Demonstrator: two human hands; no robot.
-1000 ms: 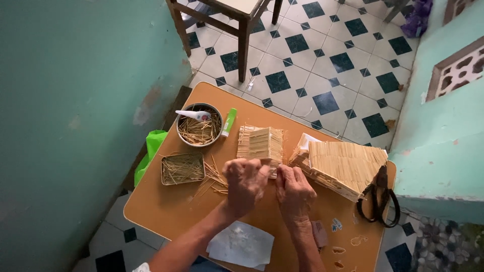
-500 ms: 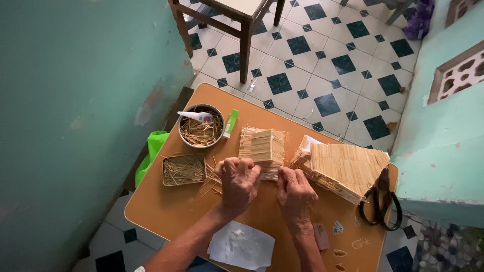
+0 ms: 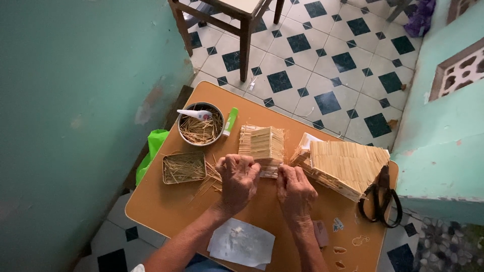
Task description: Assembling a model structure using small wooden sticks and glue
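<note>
Both hands have crept up, hiding the stick panel's [image 3: 262, 146] near edge.

This looks like a simple home used for craft work. The floor has white tiles with dark diamonds [image 3: 327, 60], the walls are painted green [image 3: 75, 126], and a wooden chair [image 3: 227, 15] stands behind a low orange table [image 3: 166, 211].

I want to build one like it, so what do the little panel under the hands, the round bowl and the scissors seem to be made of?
The small panel at both hands looks like thin pale sticks, perhaps straw or bamboo, laid side by side: matte, with ragged ends. The round bowl seems metal, going by its dull grey rim. The scissors look like dark metal throughout, without shine.
</note>
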